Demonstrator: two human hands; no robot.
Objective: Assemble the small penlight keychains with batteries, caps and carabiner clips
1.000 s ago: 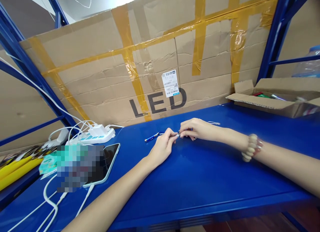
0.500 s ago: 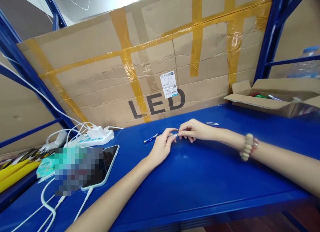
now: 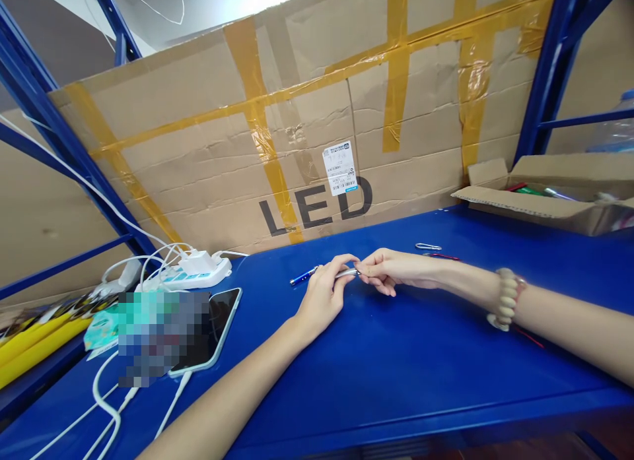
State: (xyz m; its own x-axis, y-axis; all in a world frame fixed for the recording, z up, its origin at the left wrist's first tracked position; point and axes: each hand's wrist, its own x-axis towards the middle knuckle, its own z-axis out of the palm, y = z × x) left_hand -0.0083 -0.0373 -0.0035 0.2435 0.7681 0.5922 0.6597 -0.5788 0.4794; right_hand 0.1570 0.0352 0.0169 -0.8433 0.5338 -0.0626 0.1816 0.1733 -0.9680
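Note:
My left hand (image 3: 324, 292) is closed around a slim silver pen-shaped tube (image 3: 347, 273), which sticks out between thumb and fingers toward the right. At the tube's right end, the thumb and forefinger of my right hand (image 3: 384, 270) are pinched; what lies between these fingertips, beyond the tube's tip, is too small to make out. Just left of my left hand, a blue pen-shaped tube (image 3: 303, 276) lies on the blue tabletop (image 3: 396, 354), partly hidden by the hand. Beyond my right wrist are a silver wire clip (image 3: 428, 246) and a thin red item (image 3: 444, 256).
A phone (image 3: 225, 321) lies at left beside a blurred-out patch and white cables. Behind it is a power strip (image 3: 212, 272) with plugs. An open carton (image 3: 525, 206) holding small items stands back right. A large taped cardboard sheet (image 3: 198, 176) closes off the back.
The camera view has shifted slightly, so everything sits a little further right. My right hand is slightly lower, and more of the silver tube shows between my hands.

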